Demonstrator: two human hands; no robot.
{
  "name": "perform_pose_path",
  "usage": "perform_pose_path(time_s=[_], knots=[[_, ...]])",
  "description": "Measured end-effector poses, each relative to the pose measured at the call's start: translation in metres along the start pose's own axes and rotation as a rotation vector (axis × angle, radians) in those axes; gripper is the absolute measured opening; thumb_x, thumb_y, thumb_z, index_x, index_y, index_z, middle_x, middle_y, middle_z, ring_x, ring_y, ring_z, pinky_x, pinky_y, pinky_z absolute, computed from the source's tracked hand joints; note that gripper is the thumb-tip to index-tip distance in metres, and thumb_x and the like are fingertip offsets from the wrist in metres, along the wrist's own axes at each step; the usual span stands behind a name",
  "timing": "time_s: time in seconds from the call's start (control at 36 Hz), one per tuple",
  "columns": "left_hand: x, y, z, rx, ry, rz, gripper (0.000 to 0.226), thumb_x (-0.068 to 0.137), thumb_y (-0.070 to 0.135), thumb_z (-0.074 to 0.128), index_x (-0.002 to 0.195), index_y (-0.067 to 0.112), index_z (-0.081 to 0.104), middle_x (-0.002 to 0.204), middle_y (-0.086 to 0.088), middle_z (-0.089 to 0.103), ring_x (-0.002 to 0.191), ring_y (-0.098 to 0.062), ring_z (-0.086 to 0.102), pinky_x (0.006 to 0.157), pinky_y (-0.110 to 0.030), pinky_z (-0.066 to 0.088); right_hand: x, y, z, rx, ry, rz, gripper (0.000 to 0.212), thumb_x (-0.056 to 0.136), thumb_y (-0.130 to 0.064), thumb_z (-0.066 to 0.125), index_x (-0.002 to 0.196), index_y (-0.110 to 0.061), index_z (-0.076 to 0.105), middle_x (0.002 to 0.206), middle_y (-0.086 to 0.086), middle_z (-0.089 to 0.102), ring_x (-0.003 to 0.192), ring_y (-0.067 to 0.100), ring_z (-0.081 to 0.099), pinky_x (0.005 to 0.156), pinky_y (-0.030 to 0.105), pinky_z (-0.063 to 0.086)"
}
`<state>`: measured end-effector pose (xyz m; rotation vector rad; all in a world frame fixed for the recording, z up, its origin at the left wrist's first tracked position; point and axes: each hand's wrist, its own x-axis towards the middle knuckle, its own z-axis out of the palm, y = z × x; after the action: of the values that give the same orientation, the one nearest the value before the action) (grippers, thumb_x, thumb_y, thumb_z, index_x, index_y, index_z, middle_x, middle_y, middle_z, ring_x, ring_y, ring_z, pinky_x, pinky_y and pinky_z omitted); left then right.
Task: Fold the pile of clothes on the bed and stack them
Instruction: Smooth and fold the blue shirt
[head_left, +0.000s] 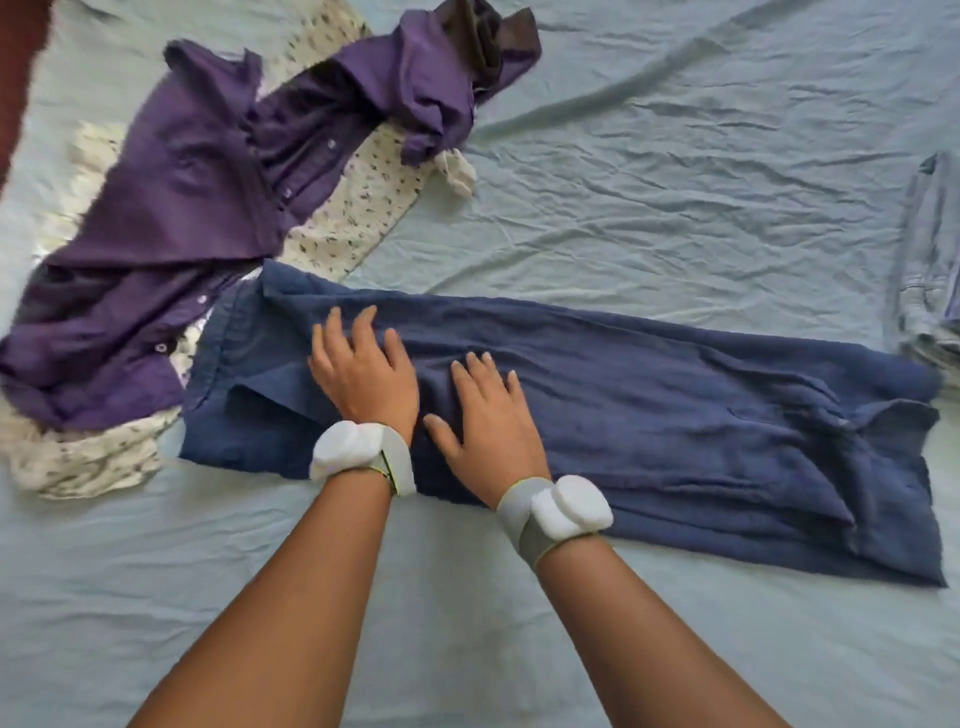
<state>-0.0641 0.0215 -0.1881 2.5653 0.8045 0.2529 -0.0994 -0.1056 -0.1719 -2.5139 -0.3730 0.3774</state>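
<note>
A navy blue garment (649, 415) lies folded lengthwise across the bed, running from centre left to the right. My left hand (363, 369) rests flat on its left part with fingers spread. Beside it my right hand (488, 415) presses flat on the cloth, fingers straight. A crumpled purple button shirt (197, 208) lies unfolded at the upper left, on top of a cream floral-print garment (363, 208). A dark brown piece of clothing (483, 36) sits at the top by the purple shirt's far end.
The light blue-green bed sheet (675, 182) is wrinkled all over. A pale blue striped garment (930, 270) lies at the right edge. A small white sock-like item (457, 171) lies near the purple shirt. A dark red surface (15, 62) shows at the top left corner.
</note>
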Motion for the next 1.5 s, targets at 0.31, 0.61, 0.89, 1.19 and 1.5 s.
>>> perform_pose_path(time_s=[0.31, 0.61, 0.89, 1.19, 1.5], knots=[[0.073, -0.019, -0.032, -0.457, 0.053, -0.163, 0.035, 0.093, 0.005, 0.059, 0.125, 0.017, 0.064, 0.120, -0.015, 0.054, 0.110, -0.026, 0.054, 0.089, -0.006, 0.029, 0.000, -0.001, 0.017, -0.003, 0.133, -0.105, 0.059, 0.086, 0.003, 0.037, 0.142, -0.014, 0.044, 0.147, 0.004, 0.045, 0.140, 0.027, 0.033, 0.117, 0.042, 0.021], [0.006, -0.010, -0.019, -0.160, 0.041, 0.409, 0.036, 0.089, 0.026, 0.057, 0.123, 0.018, 0.063, 0.139, -0.013, 0.048, 0.125, -0.033, 0.046, 0.107, -0.045, 0.035, -0.010, -0.002, 0.006, 0.203, 0.248, 0.033, 0.045, 0.099, -0.032, 0.029, 0.139, -0.020, 0.048, 0.145, -0.004, 0.046, 0.141, 0.007, 0.026, 0.118, 0.042, 0.020], [0.012, -0.037, 0.000, 0.329, -0.298, 0.271, 0.088, 0.084, 0.075, 0.010, 0.156, 0.024, 0.011, 0.164, 0.001, 0.004, 0.150, -0.021, 0.000, 0.115, -0.058, -0.012, -0.010, 0.040, 0.026, -0.314, 0.053, 0.318, 0.068, 0.082, -0.070, 0.000, 0.145, -0.047, -0.014, 0.159, -0.010, -0.017, 0.145, 0.016, -0.021, 0.110, 0.051, -0.021], [-0.094, 0.045, 0.023, 0.264, -0.417, 0.654, 0.072, 0.089, 0.055, 0.023, 0.148, 0.018, 0.038, 0.157, -0.009, 0.030, 0.145, -0.025, 0.028, 0.119, -0.049, 0.012, -0.049, 0.086, -0.022, -0.266, 0.116, 0.370, 0.065, 0.094, -0.052, 0.016, 0.153, -0.028, 0.009, 0.162, -0.002, -0.003, 0.148, 0.016, -0.008, 0.116, 0.050, -0.010], [-0.192, 0.143, 0.085, 0.250, -0.572, 0.904, 0.084, 0.086, 0.068, 0.011, 0.156, 0.021, 0.011, 0.163, -0.003, 0.004, 0.150, -0.025, 0.001, 0.117, -0.053, -0.008, -0.150, 0.233, -0.104, -0.347, 0.418, 0.676, 0.062, 0.093, -0.053, 0.034, 0.150, -0.030, 0.024, 0.159, 0.013, 0.017, 0.145, 0.035, 0.018, 0.106, 0.068, 0.017]])
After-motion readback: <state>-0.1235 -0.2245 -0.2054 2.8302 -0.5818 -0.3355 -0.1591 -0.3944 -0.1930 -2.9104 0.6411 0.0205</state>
